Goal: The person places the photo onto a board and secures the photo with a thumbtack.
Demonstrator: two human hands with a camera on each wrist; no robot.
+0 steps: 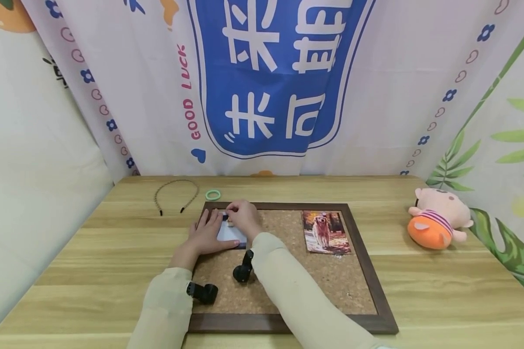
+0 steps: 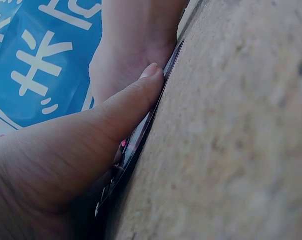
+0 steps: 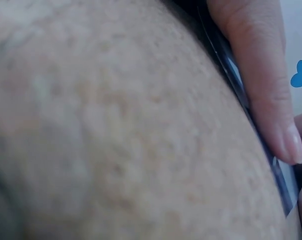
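A pale-centred picture card (image 1: 227, 235) with dark edges lies at the top left of a framed corkboard (image 1: 262, 295). My left hand (image 1: 207, 235) lies flat over its left side, fingers spread. The left thumb (image 2: 126, 107) presses along the card's near edge in the left wrist view. At the card's top, my right hand (image 1: 244, 218) bends over with thumb and index finger pinched together. What sits in that pinch is hidden by the fingers; I cannot tell its kind. On the board's right side lies a photo of a golden dog (image 1: 325, 231).
Small clear bits (image 1: 338, 256) lie below the dog photo. A headband (image 1: 176, 181) and a green ring (image 1: 213, 195) lie behind the board. A plush pig (image 1: 438, 218) sits at the right, and a printed curtain (image 1: 375, 121) hangs behind the table.
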